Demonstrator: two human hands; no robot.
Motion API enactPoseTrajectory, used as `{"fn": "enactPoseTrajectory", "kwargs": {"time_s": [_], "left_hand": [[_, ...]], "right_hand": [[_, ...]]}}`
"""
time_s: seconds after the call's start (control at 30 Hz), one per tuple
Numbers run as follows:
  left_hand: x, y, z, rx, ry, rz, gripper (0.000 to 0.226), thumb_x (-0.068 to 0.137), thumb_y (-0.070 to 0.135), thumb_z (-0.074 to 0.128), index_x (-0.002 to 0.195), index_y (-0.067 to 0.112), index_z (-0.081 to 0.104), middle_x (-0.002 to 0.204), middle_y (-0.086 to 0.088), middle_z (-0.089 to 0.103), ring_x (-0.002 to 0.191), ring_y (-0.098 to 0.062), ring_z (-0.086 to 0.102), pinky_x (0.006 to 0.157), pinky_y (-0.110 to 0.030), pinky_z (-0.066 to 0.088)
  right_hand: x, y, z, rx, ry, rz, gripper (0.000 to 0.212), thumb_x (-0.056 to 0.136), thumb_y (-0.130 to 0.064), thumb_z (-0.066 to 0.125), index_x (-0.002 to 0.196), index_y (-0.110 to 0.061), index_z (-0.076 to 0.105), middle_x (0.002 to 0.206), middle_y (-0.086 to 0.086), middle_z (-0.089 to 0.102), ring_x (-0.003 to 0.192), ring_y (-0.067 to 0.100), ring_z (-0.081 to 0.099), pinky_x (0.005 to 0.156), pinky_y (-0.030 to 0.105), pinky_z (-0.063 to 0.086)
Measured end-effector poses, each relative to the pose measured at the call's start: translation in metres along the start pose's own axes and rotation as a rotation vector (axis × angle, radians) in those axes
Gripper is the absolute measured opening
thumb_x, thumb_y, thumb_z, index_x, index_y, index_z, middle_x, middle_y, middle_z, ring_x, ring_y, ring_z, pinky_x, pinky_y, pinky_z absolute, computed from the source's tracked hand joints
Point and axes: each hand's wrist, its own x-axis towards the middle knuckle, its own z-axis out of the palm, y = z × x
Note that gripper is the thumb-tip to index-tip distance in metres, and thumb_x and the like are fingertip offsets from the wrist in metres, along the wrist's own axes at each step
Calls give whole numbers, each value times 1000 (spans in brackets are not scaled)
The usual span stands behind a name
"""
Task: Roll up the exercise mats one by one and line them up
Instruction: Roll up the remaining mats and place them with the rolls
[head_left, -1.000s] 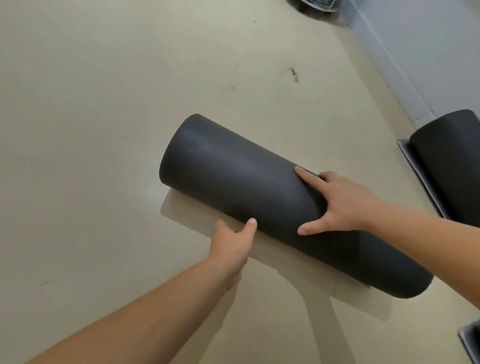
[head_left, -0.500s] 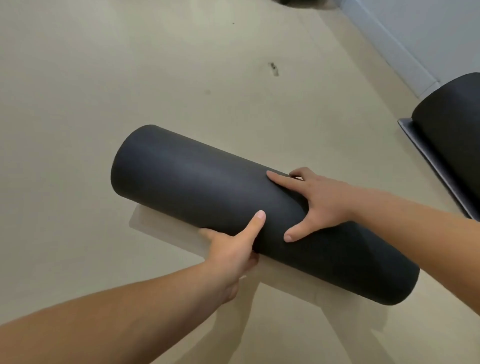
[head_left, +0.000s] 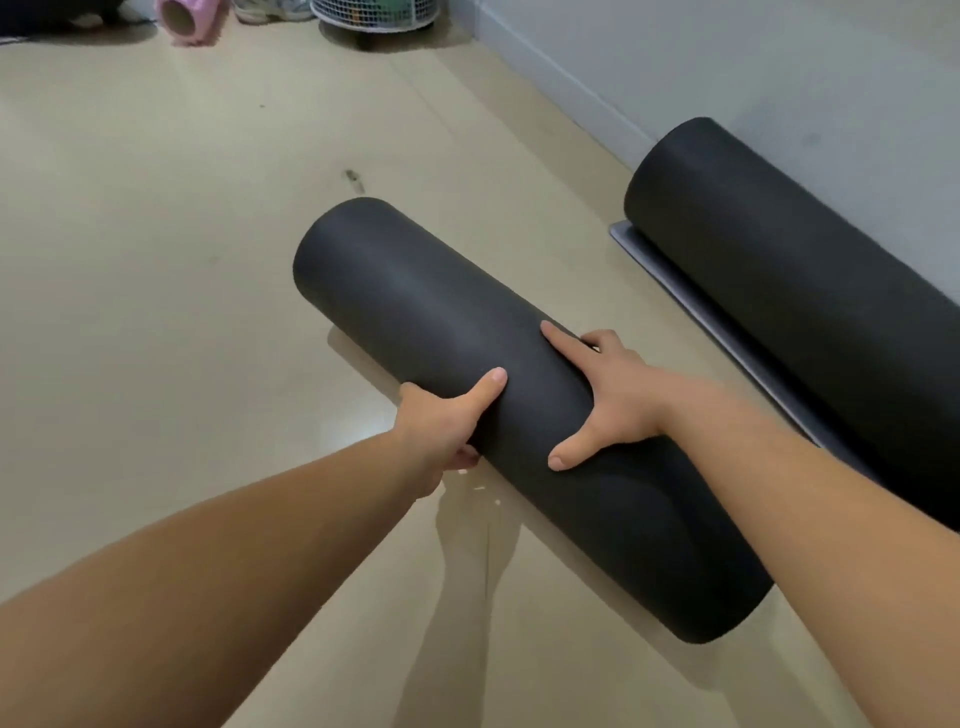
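Beige flooring (head_left: 156, 270) runs up to a pale wall (head_left: 727, 62), and low over it, with a shadow beneath that suggests it is lifted, sits the rolled mat (head_left: 457, 332), a dark cylinder fully wound and lying diagonally in the middle of the view. Its rolling looks finished; what seems left for this 1 is to set it down in line. The left hand (head_left: 441, 421) grips its near side from below, thumb (head_left: 491, 387) laid up over the curve and the other fingers curled underneath, mostly hidden. The right hand (head_left: 618, 400) lies flat on top, thumb and index finger (head_left: 563, 340) spread wide apart and pressing on the surface; its remaining fingers reach over the far side, barely seen. Off to the right, well apart, a second rolled mat (head_left: 805, 291) lies along the wall, its loose edge (head_left: 675, 283) flat on the floor, so at least 2 mats are rolled. Whether more remain unrolled cannot be told. Farther back stand a white mesh basket (head_left: 374, 15) and a pink roll (head_left: 192, 18).
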Motion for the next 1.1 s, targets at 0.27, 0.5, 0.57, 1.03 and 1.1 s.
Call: {"fn": "enactPoseTrajectory", "kwargs": {"time_s": [0.27,0.5,0.57,1.03,1.1], "left_hand": [[-46,-41,73,-203,17,95,90,84,48,84,156,24,36,146,5,55,125,-21,59,104,-41,54],[-97,-76,108,-246,-225,-95,101,89,44,82,161,54,12,156,14,46,128,-25,60,95,-51,60],[-100,-81,115,-262,-221,-107,102,88,46,83,159,58,11,153,15,49,128,-27,61,91,-47,62],[-70,-77,199,-307,-418,-80,85,82,24,92,140,57,39,129,9,71,108,-25,76,76,-40,66],[-67,-75,216,-257,-470,-68,88,82,26,92,145,56,37,131,12,69,111,-26,74,79,-42,66]], "right_hand": [[-39,31,22,93,332,121,133,45,-91,75,158,-54,15,157,-7,30,143,23,37,109,52,46],[-98,96,14,341,100,134,121,60,-56,97,157,-54,25,155,-25,32,143,9,36,116,35,35],[-108,107,15,437,76,201,114,61,-54,97,154,-53,32,146,-27,41,132,5,45,112,32,40],[-138,180,-5,212,99,362,134,53,-56,97,155,-54,11,142,-4,35,123,26,52,105,46,51],[-147,196,-1,189,108,418,136,51,-61,96,155,-53,9,145,-2,33,124,28,52,105,46,51]]}}
